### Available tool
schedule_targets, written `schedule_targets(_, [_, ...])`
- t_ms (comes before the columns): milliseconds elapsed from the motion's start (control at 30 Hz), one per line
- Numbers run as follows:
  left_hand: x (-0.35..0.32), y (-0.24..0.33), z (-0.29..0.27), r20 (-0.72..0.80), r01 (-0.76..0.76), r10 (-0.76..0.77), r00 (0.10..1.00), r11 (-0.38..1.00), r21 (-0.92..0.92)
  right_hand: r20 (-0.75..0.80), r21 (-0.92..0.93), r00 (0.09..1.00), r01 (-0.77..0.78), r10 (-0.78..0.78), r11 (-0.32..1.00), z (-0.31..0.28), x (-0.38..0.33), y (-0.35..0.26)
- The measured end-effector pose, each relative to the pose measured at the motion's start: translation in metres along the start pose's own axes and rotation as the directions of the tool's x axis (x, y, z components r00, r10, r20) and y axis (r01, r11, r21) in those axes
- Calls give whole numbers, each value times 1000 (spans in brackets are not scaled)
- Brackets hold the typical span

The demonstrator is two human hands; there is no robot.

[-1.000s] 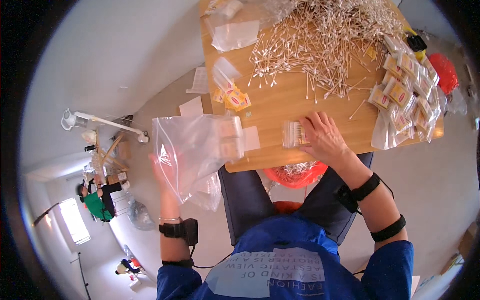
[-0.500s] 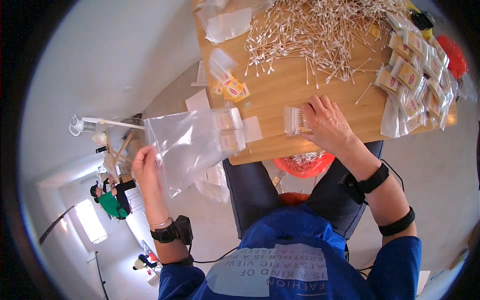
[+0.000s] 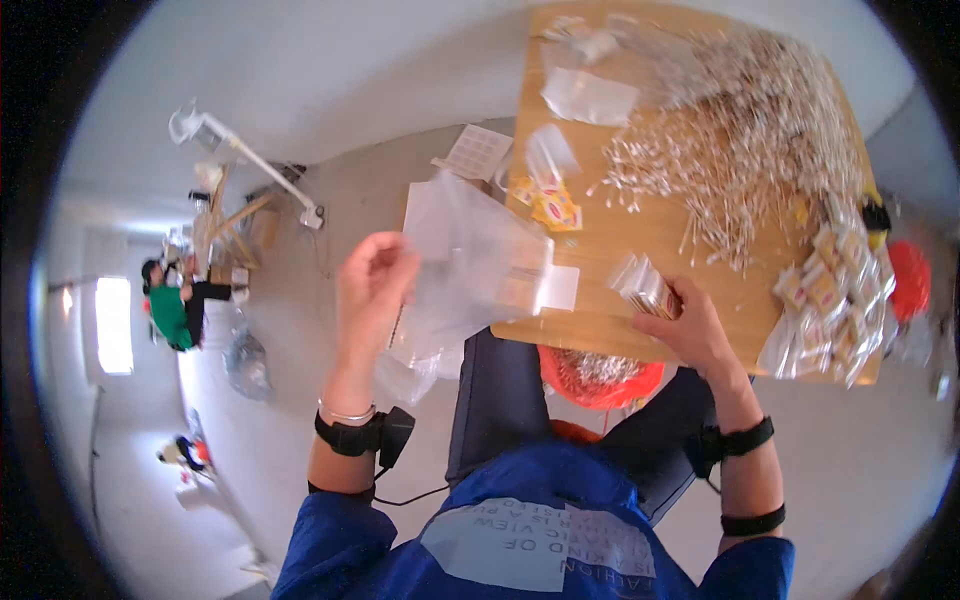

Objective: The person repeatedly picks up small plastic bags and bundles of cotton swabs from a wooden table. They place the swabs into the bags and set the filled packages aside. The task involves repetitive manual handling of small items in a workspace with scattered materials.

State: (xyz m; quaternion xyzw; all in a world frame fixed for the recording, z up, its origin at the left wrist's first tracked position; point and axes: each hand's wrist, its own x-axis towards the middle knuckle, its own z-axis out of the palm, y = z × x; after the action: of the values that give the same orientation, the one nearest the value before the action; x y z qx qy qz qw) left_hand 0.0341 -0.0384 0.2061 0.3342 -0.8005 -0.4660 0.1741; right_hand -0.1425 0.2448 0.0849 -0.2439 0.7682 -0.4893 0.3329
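My left hand [image 3: 375,285], smeared a little by motion, is closed with bent fingers at the near edge of a clear plastic bag [image 3: 455,250]. The bag stretches over the table's left edge, and small packs [image 3: 525,280] show through its far end. In my right hand [image 3: 695,325] is a short stack of clear cotton swab packs [image 3: 645,290], gripped between thumb and fingers near the table's front edge. A white card [image 3: 560,287] lies between the bag and that stack.
Loose cotton swabs [image 3: 740,140] are heaped on the wooden table [image 3: 600,240]. Filled packs [image 3: 830,290] pile up at its right corner, with yellow cards [image 3: 555,208] on the left. A red bag of swabs [image 3: 600,378] sits below the front edge. Another person [image 3: 175,305] is far left.
The whole view has shifted. My right hand has raised and tilted the stack of swab packs, which lay flat on the table before. My left hand has moved along with the bag.
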Motion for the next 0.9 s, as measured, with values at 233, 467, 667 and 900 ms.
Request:
schedule_targets(233, [-2,-19,8,-21,17,-21,1000,986,-166,186,632,920,156,-345,759,41,-4,-181])
schedule_targets(467, [1,-25,8,31,141,-141,990,894,-425,324,358,914,120,-244,926,102,37,-197])
schedule_targets(667, [1,-36,14,-42,56,-80,996,909,-414,320,-199,943,163,-93,966,89,39,-182])
schedule_targets(900, [-4,-22,18,-146,-170,139,980,957,-233,370,-492,929,173,24,853,92,51,-182])
